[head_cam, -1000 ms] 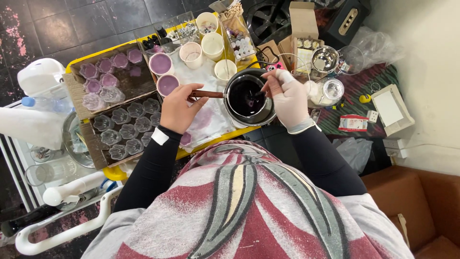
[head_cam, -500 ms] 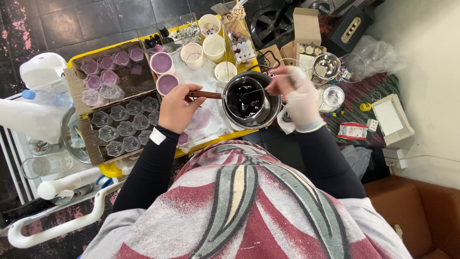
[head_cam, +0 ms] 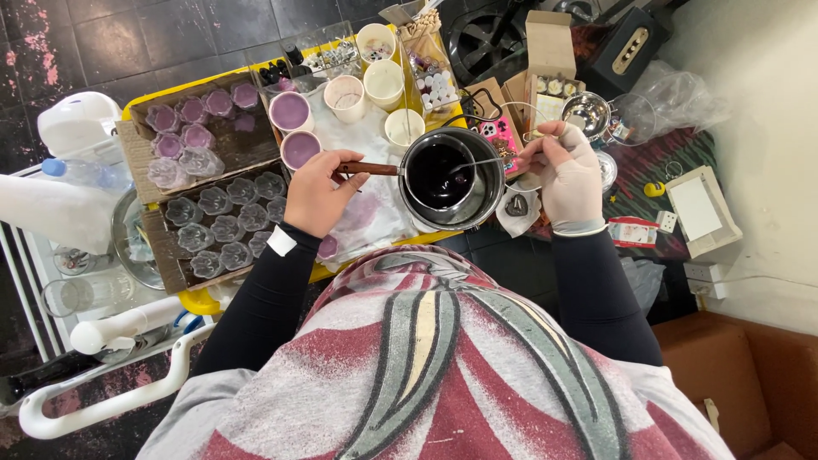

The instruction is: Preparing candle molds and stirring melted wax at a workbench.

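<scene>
A metal pot (head_cam: 490, 192) full of dark purple liquid sits at the yellow table's near right corner. My bare left hand (head_cam: 317, 194) grips its brown wooden handle (head_cam: 371, 169). My right hand (head_cam: 569, 172), in a white glove, is off to the right of the pot and pinches the end of a thin metal stirrer (head_cam: 487, 162) whose tip dips into the liquid.
Two cups of purple wax (head_cam: 292, 128) and several pale cups (head_cam: 382, 81) stand behind the pot on white paper (head_cam: 362, 136). Cardboard trays (head_cam: 145, 226) at the left hold clear flower moulds (head_cam: 223, 228), some filled purple. Boxes, a steel bowl (head_cam: 586, 113) and jars crowd the right.
My right hand has drawn away from above the pot to its right side, pulling the stirrer outward. The left hand has stayed on the handle.
</scene>
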